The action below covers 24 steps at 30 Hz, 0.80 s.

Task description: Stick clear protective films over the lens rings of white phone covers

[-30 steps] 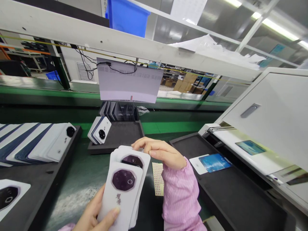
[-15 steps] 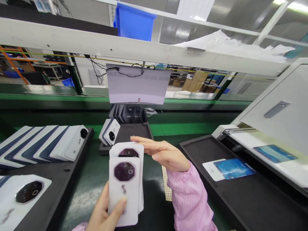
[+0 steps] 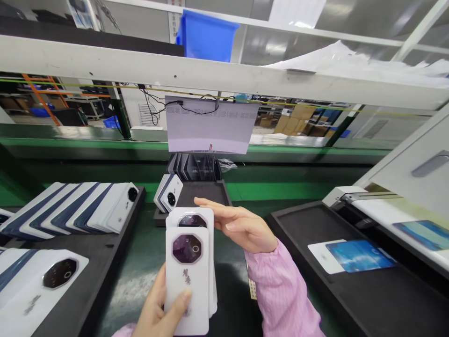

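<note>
My left hand point(image 3: 161, 306) grips a small stack of white phone back panels point(image 3: 191, 295), its thumb pressed on the front one. That front panel bears a dark octagonal camera area and dark lettering. It sits lower than the panels behind it, whose camera area shows partly above. At the stack's upper right corner is my right hand point(image 3: 245, 227), fingers stretched out and held together over the top edge. Whether they touch the panels I cannot tell. The left fingers behind the stack are hidden.
A black tray point(image 3: 115, 262) on the left carries rows of leaning white panels point(image 3: 108, 206). Ahead, another tray point(image 3: 203, 192) holds white and dark panels below a monitor's back point(image 3: 210, 126). On the right, a tray point(image 3: 354, 299) with a white-and-blue panel point(image 3: 361, 255) adjoins a white machine point(image 3: 414, 173).
The view has swung slightly left, so the surroundings appear shifted to the right. Both hands and the stack keep nearly the same pose.
</note>
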Tool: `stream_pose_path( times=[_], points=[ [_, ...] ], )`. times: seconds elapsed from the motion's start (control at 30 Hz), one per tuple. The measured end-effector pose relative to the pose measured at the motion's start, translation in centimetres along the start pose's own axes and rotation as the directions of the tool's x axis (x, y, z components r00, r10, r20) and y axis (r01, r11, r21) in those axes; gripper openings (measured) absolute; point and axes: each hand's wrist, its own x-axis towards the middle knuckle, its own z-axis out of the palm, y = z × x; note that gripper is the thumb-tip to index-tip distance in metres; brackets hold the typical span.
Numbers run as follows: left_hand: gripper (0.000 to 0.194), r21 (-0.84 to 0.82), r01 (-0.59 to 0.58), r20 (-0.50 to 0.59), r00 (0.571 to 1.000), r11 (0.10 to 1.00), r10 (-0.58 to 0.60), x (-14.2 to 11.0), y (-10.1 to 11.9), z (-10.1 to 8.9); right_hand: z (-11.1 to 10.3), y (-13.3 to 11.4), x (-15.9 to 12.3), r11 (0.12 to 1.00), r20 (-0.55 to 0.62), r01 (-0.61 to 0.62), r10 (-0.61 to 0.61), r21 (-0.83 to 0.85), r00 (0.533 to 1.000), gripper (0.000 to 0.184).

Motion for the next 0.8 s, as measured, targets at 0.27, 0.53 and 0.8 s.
stream_pose_path(
  times=[0.27,0.53,0.8],
  points=[
    [0.065,0.010,0.001,0.015,1.000,1.000,-0.002,0.2,-0.3,-0.2,0.0,0.1,0.3,0.999,-0.052,-0.014,0.012,-0.032,0.999,0.045],
    [0.054,0.082,-0.106,0.183,0.979,0.991,0.089,2.2,-1.3,-0.5,0.6,4.0,1.0,0.918,-0.500,-0.129,-0.084,-0.375,0.862,0.082],
    [0.040,0.236,-0.331,0.213,0.935,0.914,0.283,4.1,-4.4,0.1,3.3,10.0,-1.8,0.952,-0.458,0.062,-0.201,-0.300,0.866,0.093]
  ],
)
